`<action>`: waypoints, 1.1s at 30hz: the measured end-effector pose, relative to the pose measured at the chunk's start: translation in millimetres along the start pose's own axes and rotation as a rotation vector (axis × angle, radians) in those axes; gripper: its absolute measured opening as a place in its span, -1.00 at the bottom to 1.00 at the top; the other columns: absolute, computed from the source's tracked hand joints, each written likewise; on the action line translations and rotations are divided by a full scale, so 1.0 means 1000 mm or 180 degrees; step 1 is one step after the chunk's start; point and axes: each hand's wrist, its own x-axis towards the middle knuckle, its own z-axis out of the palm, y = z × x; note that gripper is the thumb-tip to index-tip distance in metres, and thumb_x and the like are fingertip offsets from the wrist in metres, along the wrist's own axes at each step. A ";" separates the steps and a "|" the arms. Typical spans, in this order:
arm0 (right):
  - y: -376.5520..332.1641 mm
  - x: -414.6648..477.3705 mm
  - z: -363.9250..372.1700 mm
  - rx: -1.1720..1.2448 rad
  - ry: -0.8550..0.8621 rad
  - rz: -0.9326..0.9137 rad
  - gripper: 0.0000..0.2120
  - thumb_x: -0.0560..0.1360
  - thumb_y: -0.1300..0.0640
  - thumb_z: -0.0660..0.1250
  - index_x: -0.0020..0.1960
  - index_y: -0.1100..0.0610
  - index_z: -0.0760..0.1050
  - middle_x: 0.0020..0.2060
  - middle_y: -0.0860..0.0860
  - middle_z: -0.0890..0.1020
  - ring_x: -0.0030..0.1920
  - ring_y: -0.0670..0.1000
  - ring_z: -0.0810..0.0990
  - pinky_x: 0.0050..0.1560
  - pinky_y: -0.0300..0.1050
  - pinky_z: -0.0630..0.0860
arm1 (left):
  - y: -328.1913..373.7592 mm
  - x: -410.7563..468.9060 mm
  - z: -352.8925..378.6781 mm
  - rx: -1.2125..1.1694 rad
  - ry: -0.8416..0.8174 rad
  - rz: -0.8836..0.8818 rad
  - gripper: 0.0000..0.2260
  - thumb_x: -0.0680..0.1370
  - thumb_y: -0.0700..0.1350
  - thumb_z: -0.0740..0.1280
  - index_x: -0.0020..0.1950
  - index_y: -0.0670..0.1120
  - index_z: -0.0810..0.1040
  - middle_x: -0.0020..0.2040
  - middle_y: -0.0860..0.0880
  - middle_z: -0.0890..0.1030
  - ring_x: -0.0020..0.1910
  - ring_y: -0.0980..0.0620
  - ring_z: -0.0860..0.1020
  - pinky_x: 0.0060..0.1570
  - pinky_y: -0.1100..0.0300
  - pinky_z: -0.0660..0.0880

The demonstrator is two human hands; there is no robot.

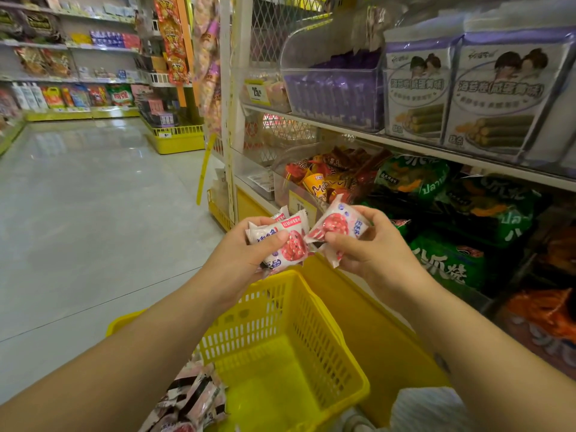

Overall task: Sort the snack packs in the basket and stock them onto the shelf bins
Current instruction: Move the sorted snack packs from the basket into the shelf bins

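Yellow basket point(282, 310), snack packs point(193, 397) in its near left corner

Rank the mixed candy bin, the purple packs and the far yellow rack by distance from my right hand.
1. Mixed candy bin, just above the right hand.
2. Purple packs, upper shelf.
3. Yellow rack, down the aisle, left.

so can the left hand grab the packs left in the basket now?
Probably not: the left hand grips several pink-and-white packs. Nothing blocks the way down to the leftover packs in the yellow basket, but that hand is full.
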 end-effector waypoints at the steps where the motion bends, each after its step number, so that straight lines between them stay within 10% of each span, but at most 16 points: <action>1: -0.003 -0.001 -0.004 0.0164 -0.0054 0.0063 -0.50 0.40 0.28 0.45 0.26 0.06 0.35 0.05 0.12 0.59 -0.09 0.07 0.68 -0.16 -0.02 0.66 | 0.001 0.001 -0.001 -0.0004 -0.0008 -0.0039 -0.58 0.28 0.00 0.45 0.10 -0.04 0.50 -0.04 -0.07 0.70 -0.07 -0.03 0.68 -0.15 0.11 0.61; 5: -0.006 -0.003 -0.006 0.0219 -0.0452 0.0298 -0.49 0.40 -0.02 0.36 0.32 0.02 0.37 0.03 0.06 0.61 -0.22 -0.07 0.62 -0.29 -0.18 0.54 | -0.001 0.001 -0.006 -0.0029 -0.0107 -0.0233 -0.54 0.29 -0.01 0.46 0.15 -0.08 0.50 0.00 -0.13 0.69 -0.04 -0.07 0.68 -0.20 0.15 0.58; 11: -0.010 -0.003 -0.008 0.0799 -0.1175 0.0835 -0.52 0.32 0.30 0.38 0.22 0.15 0.44 -0.04 0.19 0.68 -0.20 0.08 0.69 -0.23 -0.03 0.66 | -0.004 0.004 -0.006 -0.0064 -0.0157 -0.0350 -0.55 0.30 0.00 0.46 0.14 -0.10 0.49 0.00 -0.16 0.69 -0.07 -0.06 0.68 -0.21 0.14 0.58; 19: -0.006 -0.008 -0.002 0.0128 -0.0843 0.0741 -0.68 0.57 0.15 0.27 0.30 -0.03 0.38 -0.18 0.12 0.60 -0.35 0.01 0.55 -0.48 -0.18 0.52 | -0.007 0.006 -0.008 -0.0005 -0.0213 -0.0401 -0.49 0.24 0.06 0.50 0.11 -0.09 0.52 -0.03 -0.14 0.69 -0.08 -0.08 0.68 -0.24 0.14 0.58; 29: -0.008 -0.007 -0.012 -0.0379 -0.1297 0.0095 -0.46 0.43 0.54 0.27 0.19 0.00 0.53 0.06 0.03 0.66 -0.03 0.10 0.64 -0.02 -0.06 0.60 | -0.001 0.005 -0.012 -0.0059 -0.0303 -0.0330 -0.60 0.30 0.03 0.43 0.07 -0.09 0.51 -0.06 -0.12 0.70 -0.12 -0.02 0.68 -0.26 0.17 0.60; 33: -0.013 -0.008 -0.016 -0.0448 -0.1576 -0.0062 -0.67 0.45 0.31 0.32 0.18 0.08 0.57 0.04 0.08 0.68 -0.03 0.04 0.66 -0.02 -0.11 0.60 | 0.000 0.003 -0.012 -0.0044 -0.0516 -0.0412 -0.63 0.35 0.06 0.38 0.06 -0.10 0.49 -0.07 -0.13 0.70 -0.13 -0.02 0.68 -0.25 0.16 0.59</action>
